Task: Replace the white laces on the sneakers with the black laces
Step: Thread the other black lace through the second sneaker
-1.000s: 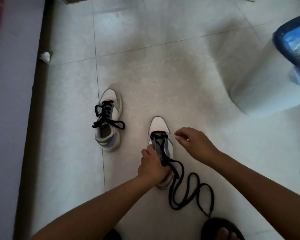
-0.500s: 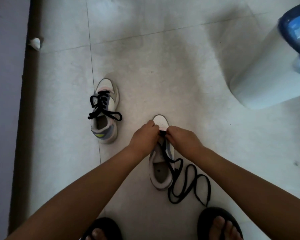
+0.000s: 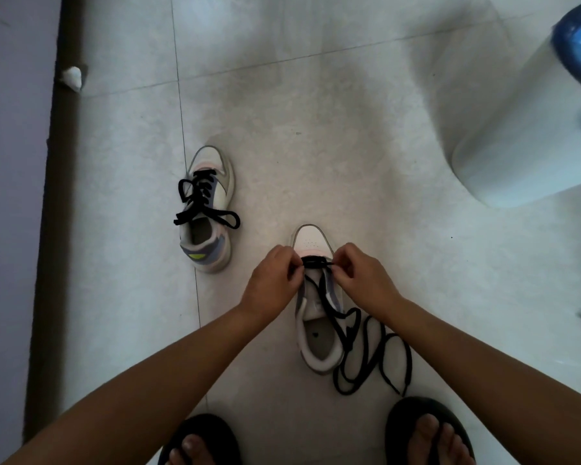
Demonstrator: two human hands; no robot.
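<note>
Since half a second ago, both hands are staying at the lowest eyelets of the near sneaker (image 3: 317, 344), and the view is showing more of both sandalled feet at the bottom edge. A second ago the left hand (image 3: 271, 286) was gripping the shoe's tongue while the right hand (image 3: 363, 280) was hovering apart; now the two are sitting on either side of the toe end. Each hand is pinching the black lace (image 3: 316, 261) with curled fingers, holding a short span taut between them across the shoe. The rest of the lace is trailing over the shoe's opening and looping on the floor (image 3: 316, 135) beside its heel. The far sneaker (image 3: 208, 209), already laced in black, is standing to the left, well apart.
</note>
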